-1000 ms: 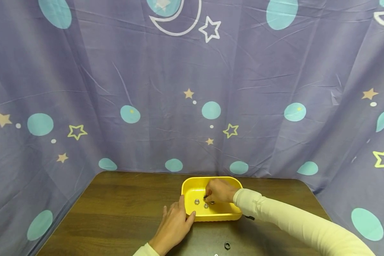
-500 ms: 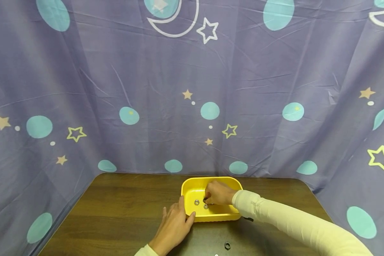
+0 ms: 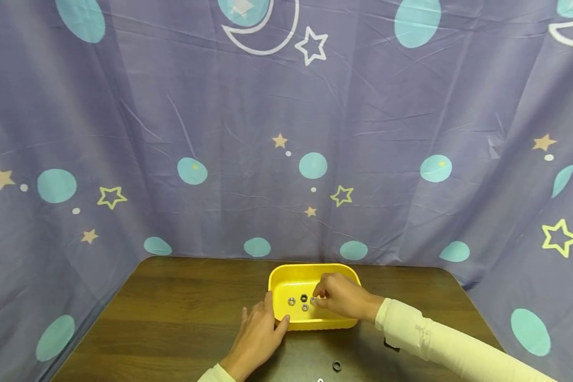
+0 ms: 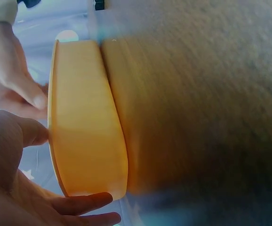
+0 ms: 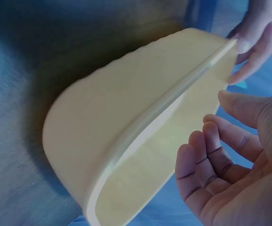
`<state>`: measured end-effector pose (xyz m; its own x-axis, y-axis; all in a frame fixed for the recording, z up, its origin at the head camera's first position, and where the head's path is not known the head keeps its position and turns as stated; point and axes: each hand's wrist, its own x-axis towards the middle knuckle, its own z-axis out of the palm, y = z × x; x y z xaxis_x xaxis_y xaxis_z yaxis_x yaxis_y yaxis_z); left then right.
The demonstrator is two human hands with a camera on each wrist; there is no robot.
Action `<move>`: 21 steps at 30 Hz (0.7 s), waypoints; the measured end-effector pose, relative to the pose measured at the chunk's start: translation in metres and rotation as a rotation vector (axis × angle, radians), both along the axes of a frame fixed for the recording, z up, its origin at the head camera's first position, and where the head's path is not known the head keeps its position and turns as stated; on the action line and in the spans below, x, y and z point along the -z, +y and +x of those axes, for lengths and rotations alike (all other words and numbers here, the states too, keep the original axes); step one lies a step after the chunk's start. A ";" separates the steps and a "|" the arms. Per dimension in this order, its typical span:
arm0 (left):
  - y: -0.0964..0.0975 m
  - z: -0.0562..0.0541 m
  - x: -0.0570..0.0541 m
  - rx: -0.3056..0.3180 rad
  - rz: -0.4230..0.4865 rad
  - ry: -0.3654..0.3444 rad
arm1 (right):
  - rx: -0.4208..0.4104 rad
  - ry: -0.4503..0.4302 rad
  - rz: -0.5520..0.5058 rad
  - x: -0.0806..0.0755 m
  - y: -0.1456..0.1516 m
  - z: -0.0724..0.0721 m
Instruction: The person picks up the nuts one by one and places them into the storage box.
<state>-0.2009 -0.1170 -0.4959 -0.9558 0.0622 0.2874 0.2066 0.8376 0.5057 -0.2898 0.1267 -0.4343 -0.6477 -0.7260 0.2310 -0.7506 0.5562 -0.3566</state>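
Observation:
A yellow plastic bin [image 3: 315, 324] stands on the table. Near its left front corner my left hand [image 3: 257, 335] holds it, the thumb [image 4: 38, 134] on the rim and the straight fingers [image 4: 82, 203] along the end wall. Inside lie a black nut [image 3: 303, 298] and silver nuts, one [image 3: 292, 301] to the left and one [image 3: 305, 307] in front. My right hand [image 3: 345, 296] reaches into the bin, its fingertips beside another silver nut [image 3: 313, 301]. In the right wrist view, thumb and fingers are loosely bent and apart, with nothing visible between them.
A dark nut [image 3: 336, 366] lies on the brown wooden table [image 3: 186, 307] in front of the bin. Beside it, a small pale thing [image 3: 320, 380] is cut off by the frame's bottom edge. A purple patterned curtain [image 3: 248, 159] surrounds the table's back and sides.
My right hand has let go of the black nut, which now lies on the bin's floor, and has shifted right to a silver nut. My left hand has stayed on the bin.

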 end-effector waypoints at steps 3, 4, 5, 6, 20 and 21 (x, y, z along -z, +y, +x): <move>0.000 -0.001 0.000 0.000 0.008 -0.004 | 0.025 -0.009 -0.009 -0.007 0.010 0.012; 0.000 -0.001 0.000 0.000 0.010 -0.007 | 0.032 -0.014 -0.014 -0.009 0.014 0.016; 0.000 -0.002 0.000 0.001 0.012 -0.007 | 0.041 -0.020 -0.018 -0.010 0.017 0.019; 0.000 -0.002 0.000 0.003 0.014 -0.007 | 0.049 -0.021 -0.023 -0.012 0.020 0.022; -0.001 0.001 -0.001 0.003 0.025 0.005 | 0.075 -0.036 -0.124 -0.020 0.037 0.043; -0.001 0.001 -0.001 0.004 0.028 0.005 | 0.080 -0.041 -0.133 -0.021 0.038 0.045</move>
